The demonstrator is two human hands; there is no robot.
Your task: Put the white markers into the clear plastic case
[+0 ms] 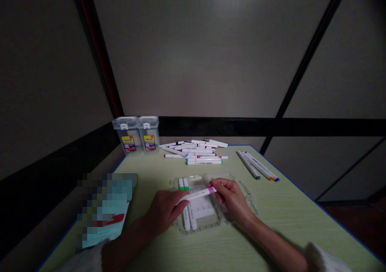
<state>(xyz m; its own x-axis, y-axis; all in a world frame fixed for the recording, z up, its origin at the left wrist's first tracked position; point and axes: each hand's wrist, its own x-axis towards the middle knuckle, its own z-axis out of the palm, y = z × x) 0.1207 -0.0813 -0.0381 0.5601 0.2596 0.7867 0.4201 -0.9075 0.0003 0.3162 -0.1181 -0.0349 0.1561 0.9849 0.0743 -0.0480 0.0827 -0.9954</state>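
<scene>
A white marker (199, 193) with a purple band is held slantwise between both hands. My left hand (164, 209) pinches its lower left end, and the fingers of my right hand (230, 195) close on the purple end. Below it lies an open clear plastic case (208, 226), its lid folded out to the right under my right hand. Two white markers with green bands (186, 215) lie side by side in the left part of the case. A white slip (203, 207) shows in the case beside them.
Behind the case lies a pile of white markers (196, 149). Several markers (259, 165) lie at the right edge. Two lidded clear boxes (128, 137) stand at the back left against the wall. A teal packet (105, 223), partly blurred, lies at the left on the table (235, 248).
</scene>
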